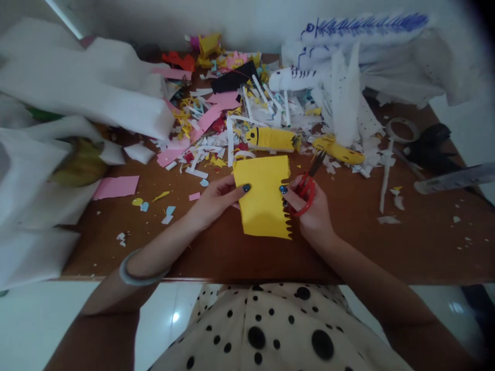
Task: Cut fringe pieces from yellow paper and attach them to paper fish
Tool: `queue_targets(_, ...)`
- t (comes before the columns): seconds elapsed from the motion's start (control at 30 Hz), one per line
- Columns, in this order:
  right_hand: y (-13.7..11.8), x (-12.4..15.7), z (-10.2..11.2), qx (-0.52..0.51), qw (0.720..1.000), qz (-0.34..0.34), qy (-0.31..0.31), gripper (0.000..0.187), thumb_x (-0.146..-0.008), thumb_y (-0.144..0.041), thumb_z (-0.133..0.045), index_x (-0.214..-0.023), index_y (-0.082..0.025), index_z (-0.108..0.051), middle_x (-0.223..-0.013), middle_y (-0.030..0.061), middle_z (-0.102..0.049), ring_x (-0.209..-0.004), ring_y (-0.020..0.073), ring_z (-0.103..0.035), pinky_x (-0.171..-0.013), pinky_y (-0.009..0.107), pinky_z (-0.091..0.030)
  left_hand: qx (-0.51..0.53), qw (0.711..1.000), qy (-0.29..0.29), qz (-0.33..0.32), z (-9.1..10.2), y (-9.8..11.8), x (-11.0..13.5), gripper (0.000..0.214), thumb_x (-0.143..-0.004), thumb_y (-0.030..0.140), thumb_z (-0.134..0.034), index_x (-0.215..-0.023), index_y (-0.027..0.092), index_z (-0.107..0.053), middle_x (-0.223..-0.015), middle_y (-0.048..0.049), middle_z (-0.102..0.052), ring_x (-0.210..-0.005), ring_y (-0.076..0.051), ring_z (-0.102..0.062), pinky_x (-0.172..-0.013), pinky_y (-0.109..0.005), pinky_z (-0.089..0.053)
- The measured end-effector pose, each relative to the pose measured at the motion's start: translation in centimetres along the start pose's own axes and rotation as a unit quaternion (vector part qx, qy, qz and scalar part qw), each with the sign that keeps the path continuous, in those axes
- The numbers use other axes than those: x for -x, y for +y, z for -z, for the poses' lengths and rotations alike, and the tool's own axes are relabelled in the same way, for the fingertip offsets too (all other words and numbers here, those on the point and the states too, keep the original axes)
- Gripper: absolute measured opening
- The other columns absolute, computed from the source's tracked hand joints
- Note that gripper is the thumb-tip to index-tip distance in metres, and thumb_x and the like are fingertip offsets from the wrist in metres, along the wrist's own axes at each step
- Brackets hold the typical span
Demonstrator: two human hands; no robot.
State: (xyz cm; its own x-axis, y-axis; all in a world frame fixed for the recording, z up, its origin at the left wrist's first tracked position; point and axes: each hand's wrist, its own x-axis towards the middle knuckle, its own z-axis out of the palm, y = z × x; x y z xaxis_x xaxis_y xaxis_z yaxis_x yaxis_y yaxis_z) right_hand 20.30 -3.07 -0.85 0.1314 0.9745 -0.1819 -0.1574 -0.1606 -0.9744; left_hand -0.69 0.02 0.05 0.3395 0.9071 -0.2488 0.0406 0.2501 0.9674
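A yellow paper sheet (263, 198) with a zigzag-cut right edge is held over the brown table (386, 247). My left hand (216, 203) pinches its left edge, thumb on top. My right hand (311, 206) touches the sheet's right edge with the thumb and grips red-handled scissors (307, 188), whose dark blades point up and to the right, away from the sheet.
Paper scraps in white, pink and yellow litter the table's far half, with a yellow paper figure (273, 139) and another yellow piece (340, 151). White foam sheets (88, 87) pile up at left. A tape roll (402, 130) and a ruler (456, 179) lie at right.
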Motion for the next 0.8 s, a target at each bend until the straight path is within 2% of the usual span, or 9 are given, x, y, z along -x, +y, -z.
queue_targets(0.07,0.3,0.8,-0.7,-0.016,1.000,0.004,-0.012,0.035,-0.073,-0.039,-0.076,-0.083,-0.024,-0.046,-0.072,-0.0063,-0.053,-0.059,0.0086,-0.052,-0.059,0.025,-0.048,0.023,0.999,0.025,0.007,-0.8,-0.5,0.2,0.049,-0.077,0.051,-0.075,-0.109,0.015,-0.067,-0.101,-0.0099,-0.076,-0.083,-0.021,-0.072,-0.071,-0.028,-0.060)
queue_targets(0.2,0.5,2.0,-1.8,-0.044,0.996,-0.035,-0.073,0.043,-0.070,-0.044,-0.080,-0.080,-0.023,-0.044,-0.071,-0.0069,-0.054,-0.060,0.0095,-0.058,-0.064,0.027,-0.052,0.028,0.997,0.060,0.033,-1.5,-0.5,0.8,0.053,-0.078,0.053,-0.074,-0.115,0.017,-0.061,-0.099,-0.0092,-0.076,-0.075,-0.023,-0.073,-0.066,-0.032,-0.062)
queue_targets(0.3,0.3,2.0,-1.7,-0.040,0.992,-0.050,-0.113,0.046,-0.071,-0.049,-0.079,-0.083,-0.023,-0.044,-0.072,-0.0066,-0.056,-0.056,0.0086,-0.056,-0.060,0.027,-0.052,-0.051,0.995,0.085,0.000,-0.9,0.2,0.8,0.053,-0.080,0.053,-0.072,-0.117,0.017,-0.061,-0.101,-0.0094,-0.075,-0.074,-0.022,-0.073,-0.060,-0.029,-0.060)
queue_targets(0.4,-0.2,1.3,-0.8,-0.010,0.989,-0.030,-0.144,0.041,-0.080,-0.056,-0.068,-0.088,-0.023,-0.045,-0.076,-0.0040,-0.059,-0.051,0.0074,-0.051,-0.048,0.024,-0.044,-0.177,0.977,0.114,-0.026,0.5,0.8,0.3,0.048,-0.081,0.051,-0.071,-0.114,0.018,-0.064,-0.098,-0.0083,-0.075,-0.070,-0.019,-0.071,-0.050,-0.021,-0.054)
queue_targets(0.43,-0.4,1.0,-0.5,0.003,0.988,-0.027,-0.152,0.040,-0.082,-0.057,-0.066,-0.088,-0.023,-0.045,-0.079,-0.0028,-0.060,-0.049,0.0072,-0.049,-0.044,0.023,-0.040,-0.189,0.978,0.089,-0.006,1.0,1.0,0.1,0.048,-0.079,0.050,-0.073,-0.114,0.018,-0.064,-0.095,-0.0075,-0.075,-0.066,-0.018,-0.071,-0.048,-0.021,-0.053)
queue_targets(0.5,-0.8,0.3,0.1,0.032,0.986,-0.039,-0.159,0.040,-0.081,-0.057,-0.067,-0.088,-0.024,-0.045,-0.083,-0.0012,-0.061,-0.049,0.0072,-0.046,-0.041,0.023,-0.036,-0.142,0.989,0.024,0.040,1.8,1.1,-0.3,0.052,-0.078,0.050,-0.074,-0.117,0.019,-0.061,-0.090,-0.0060,-0.075,-0.061,-0.018,-0.070,-0.046,-0.022,-0.053)
queue_targets(0.63,-0.9,-0.1,0.4,0.052,0.988,-0.052,-0.137,0.041,-0.074,-0.051,-0.076,-0.085,-0.024,-0.047,-0.091,0.0008,-0.061,-0.059,0.0093,-0.048,-0.048,0.024,-0.040,-0.050,0.998,-0.024,0.022,2.2,1.0,-0.4,0.050,-0.076,0.047,-0.077,-0.116,0.020,-0.062,-0.093,-0.0049,-0.076,-0.066,-0.019,-0.072,-0.051,-0.022,-0.057)
queue_targets(0.7,-0.9,0.0,0.4,0.053,0.988,-0.039,-0.139,0.041,-0.073,-0.047,-0.077,-0.086,-0.024,-0.047,-0.093,0.0014,-0.062,-0.065,0.0111,-0.051,-0.053,0.026,-0.043,-0.075,0.997,-0.036,0.009,2.0,0.9,-0.3,0.046,-0.076,0.044,-0.078,-0.112,0.020,-0.065,-0.092,-0.0042,-0.076,-0.066,-0.018,-0.072,-0.052,-0.022,-0.057)
queue_targets(0.8,-0.7,0.3,0.4,0.086,0.988,-0.005,-0.127,0.037,-0.073,-0.039,-0.078,-0.087,-0.024,-0.046,-0.088,0.0001,-0.060,-0.073,0.0140,-0.055,-0.065,0.029,-0.048,-0.159,0.985,-0.066,0.024,1.9,0.7,-0.2,0.039,-0.078,0.045,-0.074,-0.108,0.021,-0.068,-0.084,-0.0038,-0.075,-0.058,-0.017,-0.070,-0.044,-0.022,-0.053)
